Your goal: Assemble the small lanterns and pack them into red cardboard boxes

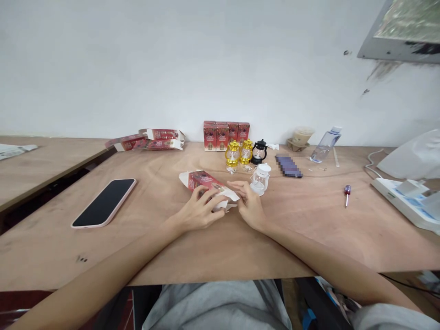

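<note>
A red printed cardboard box (208, 180) lies on the wooden table with white end flaps standing open at both ends. My left hand (202, 208) is wrapped over its near side, fingers bent on the card. At the box's right end, my right hand (249, 204) has its curled fingers against the white flap. Just beyond that hand stands a small white lantern (261, 179). Behind are two gold lanterns, one on the left (233, 154) and one on the right (245, 152), plus a black lantern (259, 152). The inside of the held box is hidden.
Several closed red boxes (216, 137) stand by the wall; flattened ones (158, 140) lie left of them. Also on the table: a pink-edged phone (105, 203), blurred dark phone (288, 165), lidded cup (302, 136), bottle (326, 144), screwdriver (347, 195) and power strip (405, 201).
</note>
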A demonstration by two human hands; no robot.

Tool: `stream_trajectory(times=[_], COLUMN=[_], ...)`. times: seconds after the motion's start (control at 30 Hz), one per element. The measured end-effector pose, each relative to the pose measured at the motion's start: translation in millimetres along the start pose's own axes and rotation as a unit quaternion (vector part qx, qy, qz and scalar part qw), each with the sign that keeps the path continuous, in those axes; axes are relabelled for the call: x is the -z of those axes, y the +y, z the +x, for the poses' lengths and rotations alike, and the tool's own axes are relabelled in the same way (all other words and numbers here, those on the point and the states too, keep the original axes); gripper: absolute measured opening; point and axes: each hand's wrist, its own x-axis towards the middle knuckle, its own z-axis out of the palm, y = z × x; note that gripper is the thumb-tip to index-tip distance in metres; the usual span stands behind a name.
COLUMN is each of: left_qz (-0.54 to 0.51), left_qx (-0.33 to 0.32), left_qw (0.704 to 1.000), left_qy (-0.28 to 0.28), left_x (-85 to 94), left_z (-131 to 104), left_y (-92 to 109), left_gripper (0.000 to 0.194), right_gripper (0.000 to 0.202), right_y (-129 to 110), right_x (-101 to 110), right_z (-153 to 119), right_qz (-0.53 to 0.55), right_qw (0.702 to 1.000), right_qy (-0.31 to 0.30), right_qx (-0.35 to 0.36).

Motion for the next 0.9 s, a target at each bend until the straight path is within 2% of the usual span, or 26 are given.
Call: stream_trajectory(times=[0.1,0.2,0.27,0.37,0.43,0.53,0.67,0.8,0.9], left_qz=[-0.012,-0.022,-0.023,-0.023,-0.043,-0.091,-0.113,-0.125,-0.164], left_qx=[0.026,0.068,0.065,0.045,0.089,0.152,0.122,0.105,0.104], left_qw=[0.998,0.995,0.996,0.998,0.995,0.984,0.986,0.986,0.980], left_qy=[0.049,0.063,0.061,0.038,0.032,0.035,0.029,0.025,0.035], left_x=[-2.8,-3.1,-2.7,-3.2,-4.4,-6.1,-7.5,-6.9,-3.2], left_z=[-2,-2,-2,-5,-8,-15,-22,-22,-19], left_y=[-2,-4,-4,-5,-7,-12,-19,-20,-20], left_gripper=[0.011,0.007,0.011,0.029,0.033,0.024,0.018,0.016,0.011], right_gripper=[0.015,0.002,0.014,0.025,0.026,0.026,0.033,0.024,0.019], right_y=[1,1,0,-3,-6,-7,-1,10,13], right_x=[0,2,3,3,2,1,2,5,10], right_z=[0,-1,-2,-4,-6,-8,-8,-3,1], right_qz=[0.059,0.055,0.012,-0.055,-0.078,-0.079,-0.081,-0.162,-0.169], right_qw=[0.997,0.997,1.000,0.998,0.997,0.995,0.991,0.972,0.958], right_qy=[0.044,0.030,0.008,-0.002,-0.011,-0.048,-0.072,-0.046,-0.043], right_qx=[-0.035,-0.036,-0.023,0.002,0.015,0.039,0.083,0.162,0.226])
